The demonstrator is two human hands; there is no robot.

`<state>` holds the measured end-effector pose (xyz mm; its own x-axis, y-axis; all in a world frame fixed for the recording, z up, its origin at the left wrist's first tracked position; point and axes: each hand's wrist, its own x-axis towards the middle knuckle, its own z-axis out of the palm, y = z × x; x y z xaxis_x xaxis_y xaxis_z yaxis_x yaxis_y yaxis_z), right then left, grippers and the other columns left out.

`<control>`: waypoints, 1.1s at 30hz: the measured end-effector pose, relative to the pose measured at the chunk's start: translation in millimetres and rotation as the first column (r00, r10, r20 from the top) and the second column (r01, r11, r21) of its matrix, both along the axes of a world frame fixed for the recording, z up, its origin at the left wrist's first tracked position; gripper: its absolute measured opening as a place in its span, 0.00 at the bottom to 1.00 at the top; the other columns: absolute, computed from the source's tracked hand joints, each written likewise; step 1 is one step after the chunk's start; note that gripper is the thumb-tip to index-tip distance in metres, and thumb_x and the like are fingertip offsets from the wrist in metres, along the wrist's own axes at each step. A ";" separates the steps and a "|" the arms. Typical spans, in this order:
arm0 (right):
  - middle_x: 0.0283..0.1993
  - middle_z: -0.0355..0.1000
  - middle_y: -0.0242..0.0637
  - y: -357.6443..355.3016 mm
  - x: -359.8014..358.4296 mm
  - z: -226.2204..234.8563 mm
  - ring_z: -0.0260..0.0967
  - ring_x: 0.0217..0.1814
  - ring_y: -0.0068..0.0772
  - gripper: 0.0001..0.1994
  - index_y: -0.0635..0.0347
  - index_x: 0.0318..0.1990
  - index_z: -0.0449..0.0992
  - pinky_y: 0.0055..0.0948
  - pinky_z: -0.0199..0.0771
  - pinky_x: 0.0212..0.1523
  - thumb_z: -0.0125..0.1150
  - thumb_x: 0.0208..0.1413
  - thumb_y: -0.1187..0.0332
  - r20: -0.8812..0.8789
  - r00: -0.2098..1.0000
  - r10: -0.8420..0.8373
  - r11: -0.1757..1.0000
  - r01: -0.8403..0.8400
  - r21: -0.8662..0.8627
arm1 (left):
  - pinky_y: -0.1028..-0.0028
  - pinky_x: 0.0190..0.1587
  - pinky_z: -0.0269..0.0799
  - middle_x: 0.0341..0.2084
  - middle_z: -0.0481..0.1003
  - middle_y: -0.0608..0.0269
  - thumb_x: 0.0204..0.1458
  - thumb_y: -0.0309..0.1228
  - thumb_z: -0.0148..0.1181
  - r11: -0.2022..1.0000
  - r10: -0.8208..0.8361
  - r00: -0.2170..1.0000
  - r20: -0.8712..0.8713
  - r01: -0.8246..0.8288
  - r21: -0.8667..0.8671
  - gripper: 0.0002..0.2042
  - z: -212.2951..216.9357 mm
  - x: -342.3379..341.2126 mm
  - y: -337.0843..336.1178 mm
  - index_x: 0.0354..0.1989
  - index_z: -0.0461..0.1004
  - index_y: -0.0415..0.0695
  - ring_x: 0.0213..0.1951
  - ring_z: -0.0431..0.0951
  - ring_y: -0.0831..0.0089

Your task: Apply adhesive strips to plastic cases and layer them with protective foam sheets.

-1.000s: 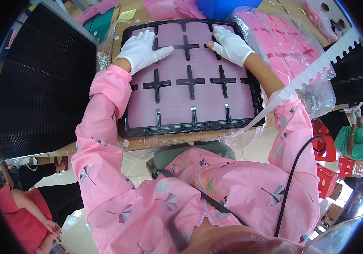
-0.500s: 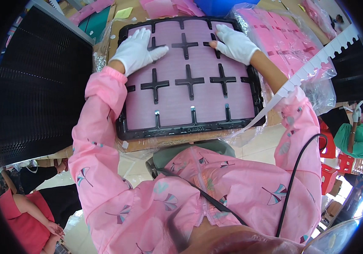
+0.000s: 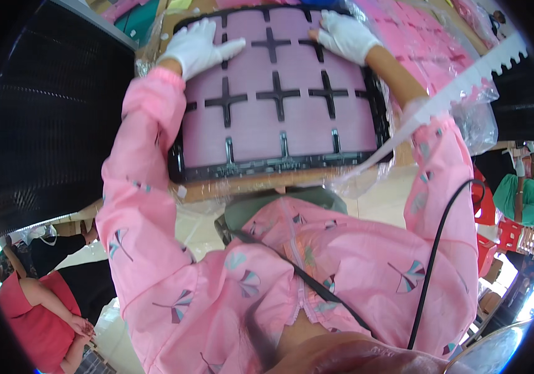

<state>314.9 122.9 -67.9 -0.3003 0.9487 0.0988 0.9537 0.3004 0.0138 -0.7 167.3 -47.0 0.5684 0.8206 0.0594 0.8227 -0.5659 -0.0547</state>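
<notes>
A black-framed panel with a pink face and black cross-shaped ribs lies flat on the bench in front of me. My left hand, in a white glove, presses flat on its far left part with fingers spread. My right hand, also gloved in white, rests on the far right part, fingers apart, fingertips on a black rib. Neither hand grips anything. Pink patterned sleeves cover both my forearms.
A large black ribbed panel stands at the left. Clear plastic wrap with pink sheets lies at the right, crossed by a white saw-toothed strip. A person in red is at lower left; red crates at right.
The view has tilted so the panel sits higher in the picture. Both hands stay on its far edge, shifted only slightly.
</notes>
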 end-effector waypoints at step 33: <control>0.61 0.54 0.58 -232.4 -24.3 24.6 0.49 0.65 0.55 0.26 0.75 0.49 0.66 0.44 0.48 0.64 0.47 0.55 0.55 0.005 0.945 0.328 0.937 -0.324 -0.131 | 0.59 0.64 0.46 0.57 0.58 0.38 0.43 0.65 0.47 0.959 -0.279 0.960 0.023 0.280 -0.045 0.47 8.2 -82.9 -199.6 0.59 0.54 0.31 0.61 0.56 0.49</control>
<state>290.6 -109.4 -43.3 -0.5959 0.8026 -0.0280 0.8031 0.5955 -0.0208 -83.6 -32.4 -38.8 0.7747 0.6313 0.0354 0.6319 -0.7750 -0.0098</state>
